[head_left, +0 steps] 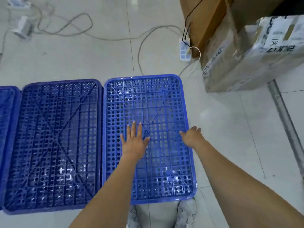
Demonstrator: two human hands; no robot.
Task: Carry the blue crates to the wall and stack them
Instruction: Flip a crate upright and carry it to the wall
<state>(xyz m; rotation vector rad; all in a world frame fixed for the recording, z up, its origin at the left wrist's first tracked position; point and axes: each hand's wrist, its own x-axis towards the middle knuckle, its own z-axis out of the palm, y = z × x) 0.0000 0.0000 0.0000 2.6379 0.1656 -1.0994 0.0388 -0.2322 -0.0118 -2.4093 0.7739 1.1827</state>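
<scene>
Bending over the bright blue perforated plastic crate [150, 137], the person spreads the left hand [135, 142] flat on it, right hand [191, 136] loose at its edge, neither grip closed. Beside it lies a darker blue crate [54, 145]. Lifting seems next, needing holds on both rims.

A pale tiled floor [82, 63] is crossed by a looping grey cable [72, 25], with a small white device [22, 27] lying at its far left end. A white power strip [185, 51] is set against a tall brown cardboard box [209, 18], and a black cord [189, 17] is plugged into it. A taped carton [246, 63] with printed lettering is seen at the right, a grey metal strip [284, 117] runs beside it, and grey sneakers [186, 213] are placed at the bottom edge.
</scene>
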